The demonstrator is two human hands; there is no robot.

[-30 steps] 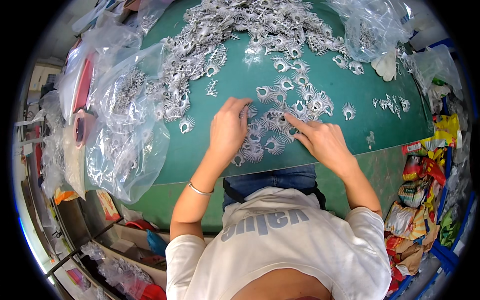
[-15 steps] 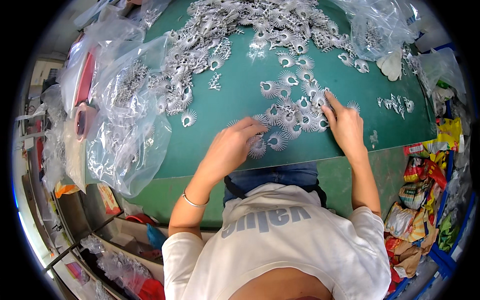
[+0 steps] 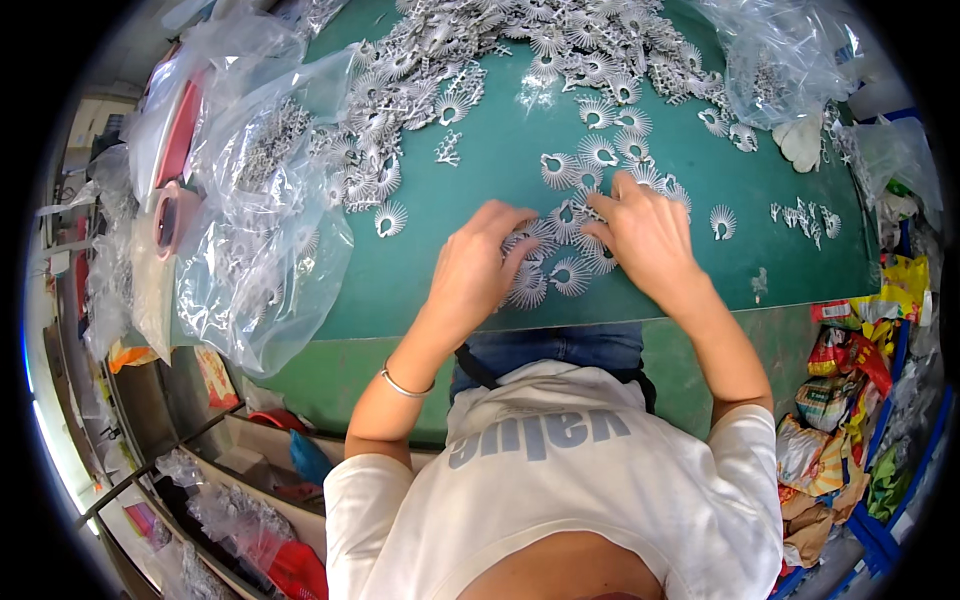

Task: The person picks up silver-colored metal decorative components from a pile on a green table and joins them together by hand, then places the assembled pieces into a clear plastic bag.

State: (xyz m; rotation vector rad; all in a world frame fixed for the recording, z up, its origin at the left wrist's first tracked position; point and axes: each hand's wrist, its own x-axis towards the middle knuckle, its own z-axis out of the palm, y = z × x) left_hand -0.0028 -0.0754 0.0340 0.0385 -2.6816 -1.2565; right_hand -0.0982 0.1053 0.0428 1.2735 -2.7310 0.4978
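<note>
Grey fan-shaped metal pieces (image 3: 571,276), round with spokes and a notch, lie in a loose cluster near the green table's front edge. My left hand (image 3: 474,262) rests at the cluster's left side, thumb and fingers apart, with pieces partly beneath it. From the right, my right hand (image 3: 645,235) reaches over the cluster, its bent fingers and thumb apart and touching pieces. I see nothing lifted in either hand. A single fan-shaped piece (image 3: 722,222) lies to the right of this hand. Pieces under both hands are partly hidden.
A large heap of similar grey pieces (image 3: 540,35) covers the far table (image 3: 400,290). Clear plastic bags (image 3: 275,300) of parts lie at left, another bag (image 3: 780,60) at far right. A tape roll (image 3: 175,218) stands left. Small branched pieces (image 3: 800,218) lie right; colourful packages (image 3: 835,370) fill a shelf.
My right hand has moved left over the cluster, closer to my left hand, and its fingers have bent. A fan-shaped piece now lies apart on the right. The whole view has shifted slightly.
</note>
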